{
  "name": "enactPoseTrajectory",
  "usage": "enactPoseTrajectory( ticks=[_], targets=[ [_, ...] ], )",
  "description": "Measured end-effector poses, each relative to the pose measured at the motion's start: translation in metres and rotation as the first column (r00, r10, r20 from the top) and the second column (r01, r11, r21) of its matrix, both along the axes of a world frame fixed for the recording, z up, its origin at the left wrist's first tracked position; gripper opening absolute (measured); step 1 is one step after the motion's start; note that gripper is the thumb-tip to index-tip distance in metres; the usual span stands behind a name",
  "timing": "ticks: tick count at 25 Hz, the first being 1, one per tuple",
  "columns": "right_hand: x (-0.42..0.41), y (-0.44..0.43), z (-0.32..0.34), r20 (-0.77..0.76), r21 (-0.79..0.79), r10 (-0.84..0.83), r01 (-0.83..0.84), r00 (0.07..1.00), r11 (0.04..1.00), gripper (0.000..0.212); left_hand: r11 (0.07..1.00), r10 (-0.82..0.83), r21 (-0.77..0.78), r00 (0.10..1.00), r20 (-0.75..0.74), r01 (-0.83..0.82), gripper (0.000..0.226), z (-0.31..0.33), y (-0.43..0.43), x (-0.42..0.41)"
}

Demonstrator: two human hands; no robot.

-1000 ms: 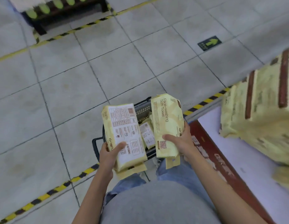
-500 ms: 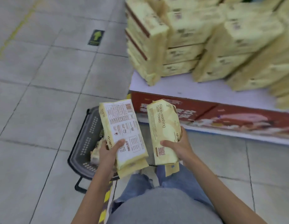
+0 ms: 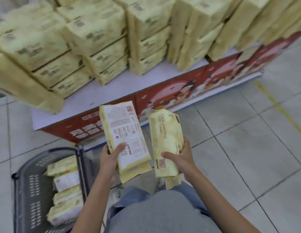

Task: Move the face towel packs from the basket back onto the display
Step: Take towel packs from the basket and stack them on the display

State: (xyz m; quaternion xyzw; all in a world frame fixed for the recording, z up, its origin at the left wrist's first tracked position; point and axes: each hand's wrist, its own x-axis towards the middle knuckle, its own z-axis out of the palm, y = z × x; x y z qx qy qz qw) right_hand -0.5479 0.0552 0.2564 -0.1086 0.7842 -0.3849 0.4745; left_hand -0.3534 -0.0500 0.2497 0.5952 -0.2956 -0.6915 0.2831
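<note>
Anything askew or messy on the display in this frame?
Yes. At the display's left front, one pack leans diagonally against the neat stacks instead of lying flat. Packs on the right also stand tilted. Nothing looks torn or spilled.

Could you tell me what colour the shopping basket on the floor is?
Dark grey basket, clearest in the head view.

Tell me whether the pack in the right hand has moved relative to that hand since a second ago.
No. The right hand grips the face towel pack at the same lower end, thumb beside its QR code; only the camera has swung toward the display.
</note>
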Motion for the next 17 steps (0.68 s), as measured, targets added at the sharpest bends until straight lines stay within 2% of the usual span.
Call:
enactPoseTrajectory(
  ticks=[4,7,13,17],
  targets=[
    [-0.070,0.026,-0.006,-0.028,0.012,-0.108,0.108,0.994,0.994,0.114,0.998,-0.005,0.056,1.000,-0.014,0.006,0.042,-0.010,0.012,-0.069],
    [-0.109,0.029,-0.008,-0.003,-0.010,-0.179,0.179,0.984,0.984,0.109,0.997,-0.018,0.072,1.000,0.013,0.017,0.044,-0.010,0.013,-0.102],
    [-0.167,-0.007,-0.022,0.070,-0.030,-0.222,0.225,0.973,0.974,0.102,0.996,-0.023,0.092,0.998,0.051,0.018,0.048,-0.019,-0.026,-0.164],
    [-0.222,-0.044,-0.027,0.059,-0.031,-0.212,0.214,0.976,0.976,0.100,0.995,-0.026,0.102,1.000,0.012,0.025,0.049,-0.022,-0.070,-0.224]
  ],
)
